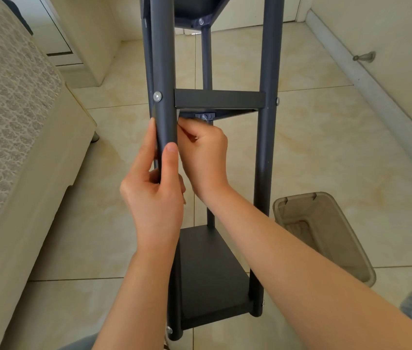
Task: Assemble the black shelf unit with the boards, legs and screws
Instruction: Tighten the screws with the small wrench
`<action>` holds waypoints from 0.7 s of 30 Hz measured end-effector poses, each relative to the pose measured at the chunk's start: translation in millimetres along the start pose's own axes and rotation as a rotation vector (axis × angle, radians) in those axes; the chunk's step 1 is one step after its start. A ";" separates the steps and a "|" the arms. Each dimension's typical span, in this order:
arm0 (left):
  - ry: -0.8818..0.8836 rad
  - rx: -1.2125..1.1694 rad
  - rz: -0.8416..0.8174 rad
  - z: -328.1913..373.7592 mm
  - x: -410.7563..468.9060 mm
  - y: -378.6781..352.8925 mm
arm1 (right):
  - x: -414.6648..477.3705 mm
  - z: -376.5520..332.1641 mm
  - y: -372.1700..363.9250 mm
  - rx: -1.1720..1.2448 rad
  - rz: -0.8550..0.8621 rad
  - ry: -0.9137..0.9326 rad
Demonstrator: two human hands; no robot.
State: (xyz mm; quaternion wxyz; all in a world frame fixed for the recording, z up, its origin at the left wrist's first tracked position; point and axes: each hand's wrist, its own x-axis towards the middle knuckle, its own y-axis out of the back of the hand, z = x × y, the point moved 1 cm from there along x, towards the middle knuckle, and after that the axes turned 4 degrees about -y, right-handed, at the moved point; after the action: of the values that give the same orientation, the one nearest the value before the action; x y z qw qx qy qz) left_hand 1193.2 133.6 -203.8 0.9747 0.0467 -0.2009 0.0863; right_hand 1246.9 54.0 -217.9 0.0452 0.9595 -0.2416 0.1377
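The black shelf unit stands upright on the tiled floor. It has a bottom board (207, 271), a middle board (219, 98) and a top board (195, 8) between round dark legs. My left hand (154, 188) grips the near left leg (163, 72) below a silver screw (157, 96). Behind that leg my right hand (202, 157) reaches under the middle board with its fingers curled, pinching something small and pale that I cannot make out. Another screw (204, 116) sits in a bracket under the middle board.
A patterned sofa (10, 122) runs along the left, close to the shelf. A beige waste bin (326, 236) stands on the floor to the right. A wall with a doorstop (364, 56) is at the far right. Tiled floor lies around the shelf.
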 end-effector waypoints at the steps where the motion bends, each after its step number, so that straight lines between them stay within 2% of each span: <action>1: 0.000 0.002 -0.001 -0.2 0.2 0.7 | 1.0 1.8 -0.9 0.012 -0.003 -0.009; 7: -0.013 0.020 -0.002 -0.6 0.3 1.1 | 3.3 3.3 1.9 0.018 -0.019 -0.021; 21: -0.025 0.040 -0.042 0.1 -4.4 -3.4 | 7.4 -27.9 49.7 -0.182 -0.316 -0.187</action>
State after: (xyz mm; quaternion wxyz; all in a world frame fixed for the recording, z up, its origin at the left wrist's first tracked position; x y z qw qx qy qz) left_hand 1189.8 129.6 -205.6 0.9726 0.0715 -0.2103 0.0691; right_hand 1222.7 11.2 -188.0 0.1300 0.9860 -0.1028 0.0170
